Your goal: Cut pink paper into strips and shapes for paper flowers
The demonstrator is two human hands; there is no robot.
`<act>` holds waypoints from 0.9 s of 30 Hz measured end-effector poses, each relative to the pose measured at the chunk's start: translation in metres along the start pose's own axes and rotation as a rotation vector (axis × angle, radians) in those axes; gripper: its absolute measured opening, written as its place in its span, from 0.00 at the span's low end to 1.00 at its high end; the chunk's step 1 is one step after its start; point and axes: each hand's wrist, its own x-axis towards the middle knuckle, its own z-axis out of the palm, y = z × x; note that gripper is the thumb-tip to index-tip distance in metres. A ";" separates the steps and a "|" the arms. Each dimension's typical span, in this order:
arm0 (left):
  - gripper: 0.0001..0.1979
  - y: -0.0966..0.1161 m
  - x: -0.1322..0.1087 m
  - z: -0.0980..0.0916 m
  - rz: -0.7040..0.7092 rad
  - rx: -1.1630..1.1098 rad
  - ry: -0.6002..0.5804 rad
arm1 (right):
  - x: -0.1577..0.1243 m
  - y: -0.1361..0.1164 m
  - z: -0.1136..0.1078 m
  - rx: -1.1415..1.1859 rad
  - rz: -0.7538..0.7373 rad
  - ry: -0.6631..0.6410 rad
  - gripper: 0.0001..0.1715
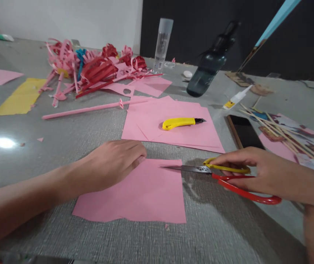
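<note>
A pink sheet of paper (143,194) with a wavy near edge lies flat on the grey table. My left hand (115,161) rests over its upper left part, fingers curled together and pressed on the sheet near its far edge; the fingertips are mostly hidden. In my right hand (245,165) is a pair of scissors (195,168) with one yellow and one red handle loop. The blades point left and reach over the sheet's right edge, close to its far side, nearly closed along a narrow strip. Just beyond lies a yellow utility knife (179,123) on stacked pink sheets (143,128).
Pink and red paper flowers (99,69) heap at the back left, near yellow paper (21,97) and a pink paper stick (88,110). A clear bottle (162,44), dark bottle (208,69) and glue bottle (236,98) stand behind. A phone (245,132) and wooden sticks (286,135) lie right.
</note>
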 end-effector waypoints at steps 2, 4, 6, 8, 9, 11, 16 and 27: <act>0.11 0.000 0.000 -0.001 0.000 0.005 -0.004 | -0.002 0.004 -0.002 0.005 0.038 -0.092 0.21; 0.11 -0.001 0.000 -0.001 0.003 0.006 -0.006 | -0.003 0.006 -0.004 0.040 0.071 -0.109 0.21; 0.11 -0.001 0.000 -0.001 0.001 0.007 -0.006 | -0.004 0.005 -0.006 0.097 0.091 -0.102 0.21; 0.11 -0.002 0.000 -0.001 -0.005 0.007 -0.009 | -0.004 0.002 -0.008 0.139 0.108 -0.128 0.22; 0.11 -0.002 0.000 -0.001 -0.006 0.007 -0.010 | -0.004 0.001 -0.008 0.146 0.113 -0.146 0.23; 0.11 -0.002 0.000 -0.001 -0.010 0.003 -0.013 | -0.003 -0.002 -0.009 0.130 0.110 -0.156 0.24; 0.11 0.000 0.001 -0.002 -0.018 -0.004 -0.024 | -0.002 0.000 -0.008 0.073 0.072 -0.161 0.24; 0.11 -0.002 0.001 -0.001 -0.002 -0.001 -0.017 | -0.014 0.008 -0.014 0.148 0.140 -0.167 0.22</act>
